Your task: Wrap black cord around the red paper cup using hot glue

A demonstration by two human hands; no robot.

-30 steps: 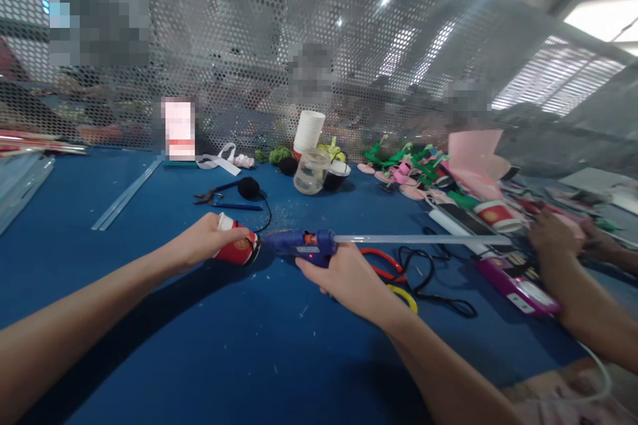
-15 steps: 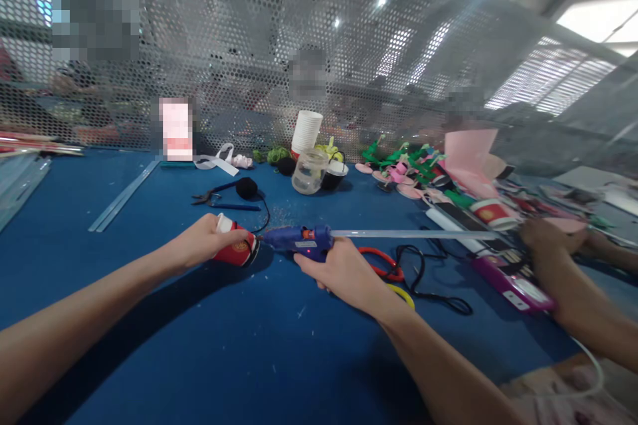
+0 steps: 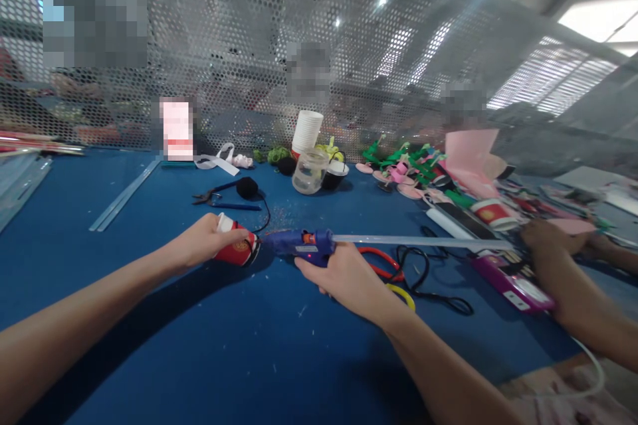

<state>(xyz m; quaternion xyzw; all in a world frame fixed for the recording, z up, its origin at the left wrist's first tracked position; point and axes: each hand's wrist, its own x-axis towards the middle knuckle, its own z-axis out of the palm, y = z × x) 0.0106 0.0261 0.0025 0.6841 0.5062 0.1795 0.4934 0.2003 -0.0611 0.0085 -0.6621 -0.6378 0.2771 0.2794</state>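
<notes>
A red and white paper cup (image 3: 238,251) lies tilted in my left hand (image 3: 209,239), whose fingers are closed around it. Black yarn is wound near the cup's rim and trails to a black yarn ball (image 3: 246,187) behind it. My right hand (image 3: 343,272) grips a blue hot glue gun (image 3: 304,244) with a small red light lit. From the gun's back a long clear glue stick (image 3: 399,239) sticks out to the right. The gun's nozzle is at the cup's rim; whether they touch I cannot tell.
Pliers (image 3: 214,196) lie behind the cup. Further back stand a clear plastic jar (image 3: 310,172) and stacked white cups (image 3: 308,129). Red-handled scissors (image 3: 383,262) and a purple power strip (image 3: 518,285) lie to the right, near a co-worker's arm (image 3: 573,279). Green and pink crafts (image 3: 403,169) sit behind.
The glue gun has tilted slightly, its glue stick end dipping lower on the right. My left hand and the cup stay almost in place.
</notes>
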